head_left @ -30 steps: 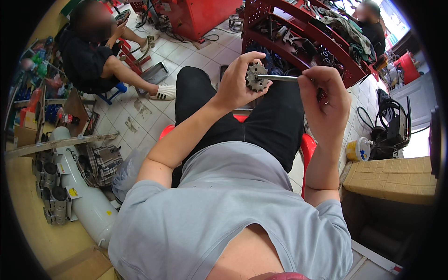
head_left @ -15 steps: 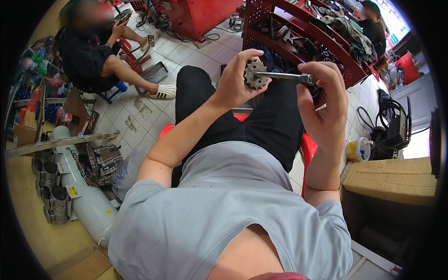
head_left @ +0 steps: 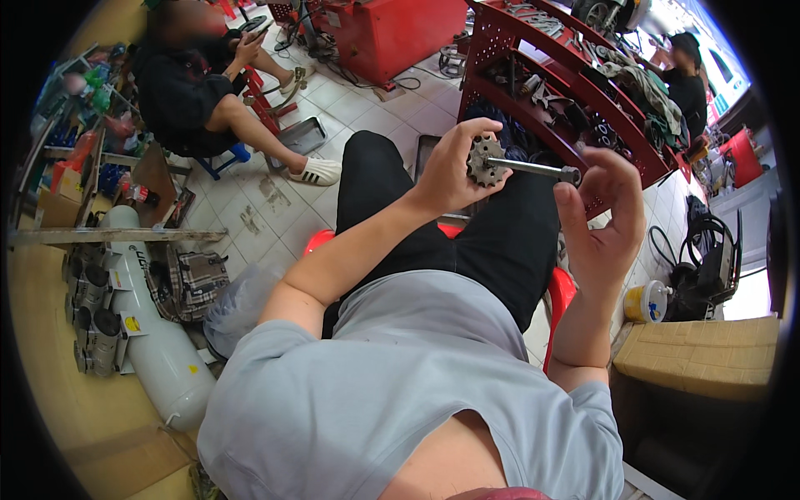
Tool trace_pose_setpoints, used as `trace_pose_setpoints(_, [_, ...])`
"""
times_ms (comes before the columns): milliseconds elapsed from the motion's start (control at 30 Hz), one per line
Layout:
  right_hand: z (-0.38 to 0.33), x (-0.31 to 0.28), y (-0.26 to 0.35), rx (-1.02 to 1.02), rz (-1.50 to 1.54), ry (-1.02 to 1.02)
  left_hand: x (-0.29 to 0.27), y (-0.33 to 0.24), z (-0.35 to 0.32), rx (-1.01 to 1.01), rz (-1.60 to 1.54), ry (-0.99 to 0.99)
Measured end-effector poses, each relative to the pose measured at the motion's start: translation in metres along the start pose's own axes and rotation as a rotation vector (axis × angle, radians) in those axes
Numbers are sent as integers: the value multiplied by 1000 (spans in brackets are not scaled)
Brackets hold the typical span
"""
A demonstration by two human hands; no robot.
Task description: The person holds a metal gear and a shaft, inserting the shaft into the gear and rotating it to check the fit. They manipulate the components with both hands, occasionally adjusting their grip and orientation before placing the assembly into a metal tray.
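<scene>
My left hand (head_left: pixel 452 171) is closed around a small toothed sprocket (head_left: pixel 485 162), held by its edge above my lap. From the sprocket's centre a slim metal rod (head_left: pixel 529 167) points right, ending in a thicker, nut-like head (head_left: pixel 571 175). My right hand (head_left: pixel 607 208) is raised by that head. Its thumb and curled fingers stand apart around the rod's end, and no firm grip shows. How the rod joins the sprocket is too small to make out.
A red tool cart (head_left: pixel 575 100) stands ahead on the right. One person (head_left: pixel 187 92) sits at the far left; another (head_left: pixel 687 87) is behind the cart. A white cylinder (head_left: pixel 162 350) lies left, a cardboard box (head_left: pixel 700 354) right. A tray (head_left: pixel 302 133) rests on the tiles.
The view has shifted, so the scene sits lower and further right. My right hand's fingers have loosened from around the rod's head. My left hand still holds the sprocket.
</scene>
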State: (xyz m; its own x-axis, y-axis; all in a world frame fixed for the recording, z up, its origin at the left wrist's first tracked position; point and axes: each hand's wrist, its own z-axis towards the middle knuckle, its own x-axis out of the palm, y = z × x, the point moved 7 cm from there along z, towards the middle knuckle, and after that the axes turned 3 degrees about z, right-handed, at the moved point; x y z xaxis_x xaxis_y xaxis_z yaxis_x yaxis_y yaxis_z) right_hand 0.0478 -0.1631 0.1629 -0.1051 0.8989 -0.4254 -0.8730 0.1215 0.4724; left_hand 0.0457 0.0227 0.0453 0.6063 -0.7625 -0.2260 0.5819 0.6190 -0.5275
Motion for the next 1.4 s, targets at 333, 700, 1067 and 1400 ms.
trace_pose_setpoints(333, [3,10,31,-208,81,19,-5,1,-6,58,-95,-58])
trace_pose_setpoints(700, [-2,14,21,-87,70,20,-5,-2,-6,91,-115,-79])
trace_pose_setpoints(1067, [-4,14,22,-76,154,24,-1,6,-12,61,-156,-91])
trace_pose_setpoints(1400, [-8,17,20,-146,104,38,-3,-6,-8,132,-93,-3])
